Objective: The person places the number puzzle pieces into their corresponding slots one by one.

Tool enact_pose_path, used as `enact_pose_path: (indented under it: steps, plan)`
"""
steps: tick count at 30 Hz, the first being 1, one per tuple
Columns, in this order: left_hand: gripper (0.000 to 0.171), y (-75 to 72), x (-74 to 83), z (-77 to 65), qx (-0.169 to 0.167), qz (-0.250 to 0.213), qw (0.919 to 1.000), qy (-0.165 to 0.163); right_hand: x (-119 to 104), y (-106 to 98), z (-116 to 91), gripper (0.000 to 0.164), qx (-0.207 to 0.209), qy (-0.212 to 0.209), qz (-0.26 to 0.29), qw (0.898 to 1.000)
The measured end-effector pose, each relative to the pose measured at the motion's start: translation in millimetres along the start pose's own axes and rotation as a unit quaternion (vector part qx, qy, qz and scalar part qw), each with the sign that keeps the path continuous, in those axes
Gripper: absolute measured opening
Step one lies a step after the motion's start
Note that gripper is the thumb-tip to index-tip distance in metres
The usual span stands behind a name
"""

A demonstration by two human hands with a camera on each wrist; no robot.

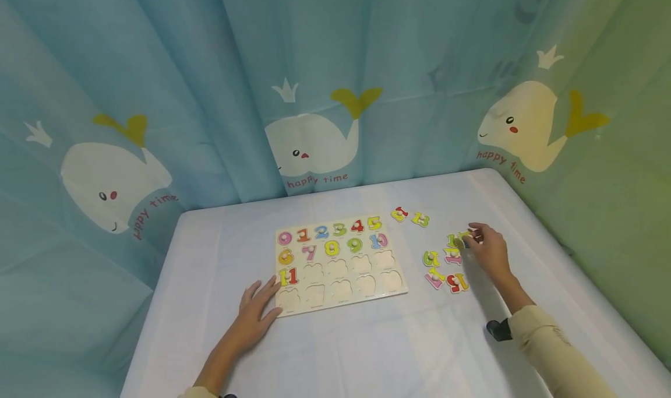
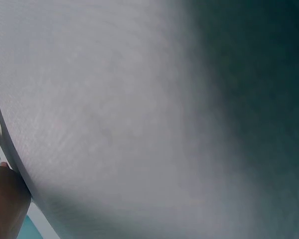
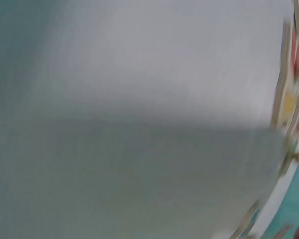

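Observation:
A pale wooden number puzzle board lies on the table, with knobbed numbers from 0 to 11 seated in its upper recesses. My left hand rests at the board's lower left edge, fingers spread and relaxed. Over on the right, my right hand pinches a yellowish number puzzle piece between thumb and fingers; its numeral is partly hidden. Close below that hand lie a pink-and-yellow number piece and a red-and-orange 15 piece. The left wrist view catches only an edge of the left hand.
More loose pieces lie right of the board: a green-and-yellow one, a pink-and-yellow one, and two farther back, a red-and-yellow one and a 13. A whale-print curtain hangs behind the white-covered table.

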State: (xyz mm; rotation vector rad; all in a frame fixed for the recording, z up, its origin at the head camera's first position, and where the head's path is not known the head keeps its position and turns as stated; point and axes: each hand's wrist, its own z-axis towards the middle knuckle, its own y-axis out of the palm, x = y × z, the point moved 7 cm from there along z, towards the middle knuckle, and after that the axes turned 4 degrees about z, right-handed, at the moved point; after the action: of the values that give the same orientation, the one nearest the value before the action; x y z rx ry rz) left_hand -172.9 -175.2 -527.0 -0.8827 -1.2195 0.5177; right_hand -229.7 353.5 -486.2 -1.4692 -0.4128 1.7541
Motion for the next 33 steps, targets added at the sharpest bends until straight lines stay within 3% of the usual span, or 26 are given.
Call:
enact_pose_path:
  steps: [3,8,15,24,33]
  plan:
    - [0.053,-0.6,0.5,-0.6,0.0,-0.001,1.0,0.0,-22.0,16.0,-1.1,0.034,-0.031,-0.051,0.016,0.998]
    - [0.053,-1.5,0.5,0.2,-0.004,-0.001,1.0,-0.004,-54.7,49.5,-7.4,0.036,-0.089,-0.101,0.029,0.991]
    - [0.052,-0.8,0.6,0.7,-0.001,-0.005,1.0,0.001,-97.9,91.3,-19.7,0.039,-0.147,-0.179,0.052,0.971]
    - [0.052,0.5,-1.1,-3.0,0.003,0.002,1.0,-0.006,-140.3,125.7,-27.8,0.038,-0.174,-0.226,0.095,0.954]
    - [0.052,-0.6,1.4,-0.2,0.009,0.004,0.9999,0.004,-169.5,165.2,-43.6,0.03,-0.243,-0.191,0.12,0.943]
